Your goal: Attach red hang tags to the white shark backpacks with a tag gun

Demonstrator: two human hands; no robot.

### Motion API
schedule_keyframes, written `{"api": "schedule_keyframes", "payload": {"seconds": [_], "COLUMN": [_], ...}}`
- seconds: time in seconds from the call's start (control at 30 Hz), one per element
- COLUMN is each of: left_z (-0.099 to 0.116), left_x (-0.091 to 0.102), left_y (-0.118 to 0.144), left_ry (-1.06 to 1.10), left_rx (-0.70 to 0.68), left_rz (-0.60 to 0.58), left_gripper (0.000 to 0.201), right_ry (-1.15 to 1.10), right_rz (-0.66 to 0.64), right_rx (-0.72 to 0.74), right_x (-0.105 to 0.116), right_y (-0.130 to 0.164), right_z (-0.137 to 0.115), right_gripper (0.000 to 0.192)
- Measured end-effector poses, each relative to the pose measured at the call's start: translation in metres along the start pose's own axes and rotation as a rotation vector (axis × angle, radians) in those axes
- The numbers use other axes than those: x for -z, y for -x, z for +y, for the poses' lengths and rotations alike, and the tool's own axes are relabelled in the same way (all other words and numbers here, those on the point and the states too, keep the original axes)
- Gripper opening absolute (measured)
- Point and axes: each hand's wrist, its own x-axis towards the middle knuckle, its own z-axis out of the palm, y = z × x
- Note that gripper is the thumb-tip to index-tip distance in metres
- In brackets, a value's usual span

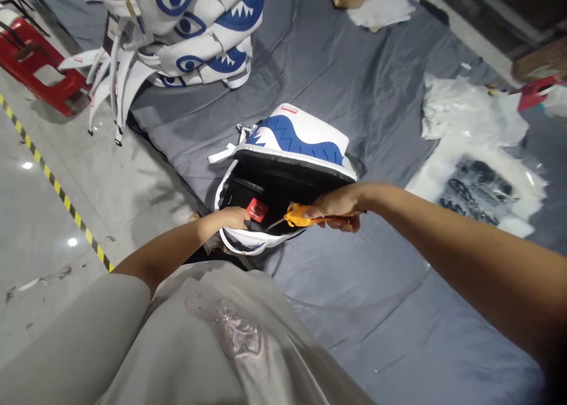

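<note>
The left hand (230, 218) reaches into the open backpack (283, 175), so its fingers are lost in the dark lining. The right hand (339, 204) covers most of the orange scissors (305, 218); their thin blades are too small to make out. The pile of backpacks (190, 33) runs off the top edge. Print on the plastic bag (478, 186) is blurred.

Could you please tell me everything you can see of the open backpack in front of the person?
The backpack is white with a blue jagged shark-mouth print and a small red label at its top. It lies on the grey sheet, unzipped, showing a black lining and a red tag inside. White straps trail at its left. The left hand grips its near rim by the red tag; the right hand holds orange snips over the opening.
</note>
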Motion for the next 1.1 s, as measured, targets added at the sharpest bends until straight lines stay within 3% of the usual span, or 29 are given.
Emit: {"api": "schedule_keyframes", "payload": {"seconds": [0.1,0.17,0.37,0.57,0.73,1.1], "left_z": [-0.004,-0.004,0.002,-0.006,-0.005,-0.009], "left_x": [-0.002,-0.007,-0.024,-0.018,-0.024,-0.030], "left_y": [-0.003,-0.002,0.014,0.017,0.021,0.019], "left_ry": [-0.058,-0.093,-0.177,-0.261,-0.332,-0.352], "left_rx": [0.068,0.111,0.067,0.061,0.061,0.024], "left_rz": [0.058,0.084,0.061,0.051,0.119,0.178], "left_gripper": [0.032,0.033,0.027,0.026,0.030,0.031], "right_ry": [-0.144,-0.277,-0.455,-0.468,-0.467,-0.400], "right_rz": [-0.368,-0.413,-0.153,-0.106,0.035,0.144], "right_rx": [-0.109,-0.101,0.041,0.118,0.137,0.107], "right_x": [0.007,0.008,-0.005,-0.014,-0.025,-0.034], "right_y": [-0.003,-0.005,-0.008,-0.006,-0.008,-0.015], "right_z": [0.015,0.025,0.033,0.022,0.028,0.035], "right_gripper": [0.054,0.053,0.037,0.030,0.030,0.042]}}
